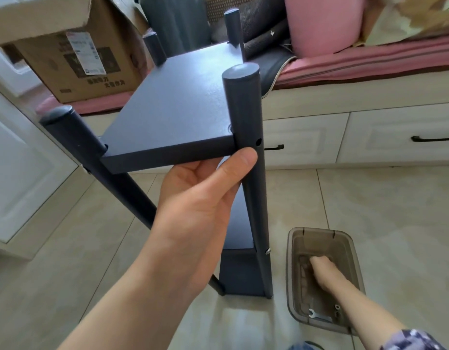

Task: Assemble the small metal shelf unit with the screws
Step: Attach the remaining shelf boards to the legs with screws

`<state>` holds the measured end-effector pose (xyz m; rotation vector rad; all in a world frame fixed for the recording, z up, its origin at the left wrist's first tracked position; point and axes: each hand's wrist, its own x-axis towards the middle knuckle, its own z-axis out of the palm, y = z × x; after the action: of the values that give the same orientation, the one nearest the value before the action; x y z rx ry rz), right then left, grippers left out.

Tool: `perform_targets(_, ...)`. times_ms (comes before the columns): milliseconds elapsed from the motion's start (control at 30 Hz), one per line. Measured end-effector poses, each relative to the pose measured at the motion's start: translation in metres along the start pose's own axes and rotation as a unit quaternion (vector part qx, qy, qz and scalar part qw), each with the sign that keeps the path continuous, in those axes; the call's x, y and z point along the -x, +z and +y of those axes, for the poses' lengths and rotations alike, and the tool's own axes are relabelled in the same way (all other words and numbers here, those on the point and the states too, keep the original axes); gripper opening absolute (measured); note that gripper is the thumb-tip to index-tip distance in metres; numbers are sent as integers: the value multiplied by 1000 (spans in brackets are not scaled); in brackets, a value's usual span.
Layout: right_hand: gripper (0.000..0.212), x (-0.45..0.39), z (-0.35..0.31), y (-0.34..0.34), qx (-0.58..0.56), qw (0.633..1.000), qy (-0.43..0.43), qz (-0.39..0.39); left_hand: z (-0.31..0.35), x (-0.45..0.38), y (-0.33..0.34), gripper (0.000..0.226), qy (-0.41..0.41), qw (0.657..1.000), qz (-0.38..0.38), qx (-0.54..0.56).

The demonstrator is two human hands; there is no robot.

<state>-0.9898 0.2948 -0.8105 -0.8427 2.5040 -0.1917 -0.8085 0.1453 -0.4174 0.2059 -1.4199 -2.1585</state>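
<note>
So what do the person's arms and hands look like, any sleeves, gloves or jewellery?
Both hands are bare, with no gloves, rings or watch in view. The left hand and its forearm are uncovered as far as the frame shows. The right hand is also bare, and its forearm is uncovered up to a patterned sleeve in dark blue and grey with lighter patches, at the bottom edge.

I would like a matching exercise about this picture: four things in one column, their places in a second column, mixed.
1. left hand
2. right hand
3. small silver wrench
4. brown cardboard box

a. on the pink cushion
b. lying in the brown plastic bin, near its front wall
c. holding the dark blue metal shelf panel
d. reaching deep into the bin

Pairs: 1-c, 2-d, 3-b, 4-a
</note>
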Motion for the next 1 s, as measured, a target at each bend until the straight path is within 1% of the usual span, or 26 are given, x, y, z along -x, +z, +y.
perform_targets(33, 26, 3, -1, -2, -10, 1000, 5, 4, 0, 1, 0, 44, -3, 1000, -1, 0)
perform_targets(133, 25, 12, -12, -14, -92, 996, 12, 16, 0, 2, 2, 41, -9, 1000, 3, 15)
perform_targets(167, 25, 17, -14, -18, -111, 994, 5, 13, 1, 2, 3, 36, -11, 1000, 6, 23)
perform_targets(233, 18, 25, -19, -32, -141, 990, 4, 17, 3, 2, 6, 22, -18, 999, 10, 33)
perform_targets(267, 13, 31, -22, -40, -148, 989, -4, 21, 4, 3, 8, 19, -23, 999, 17, 39)
perform_targets(367, 8, 54, -34, -73, -176, 983, -37, 40, 8, 4, 14, 26, -37, 996, 48, 61)
perform_targets(500, 15, 98, -56, -132, -230, 966, -94, 75, 11, 5, 19, 31, -49, 994, 70, 67)
perform_targets(600, 14, 143, -80, -184, -326, 930, -137, 96, 14, 6, 18, 33, -51, 994, 78, 60)
perform_targets(667, 11, 173, -98, -220, -384, 900, -168, 118, 16, 6, 19, 38, -51, 994, 84, 54)
perform_targets(733, 9, 203, -115, -254, -434, 866, -199, 148, 18, 6, 19, 35, -48, 994, 88, 46)
perform_targets(800, 8, 231, -133, -282, -470, 832, -235, 177, 20, 6, 18, 30, -48, 994, 88, 42)
perform_targets(933, 8, 264, -175, -323, -542, 752, -291, 237, 23, 5, 20, 36, -66, 991, 104, 53)
perform_targets(1000, 9, 270, -195, -334, -547, 724, -310, 282, 25, 5, 19, 27, -73, 987, 127, 72)
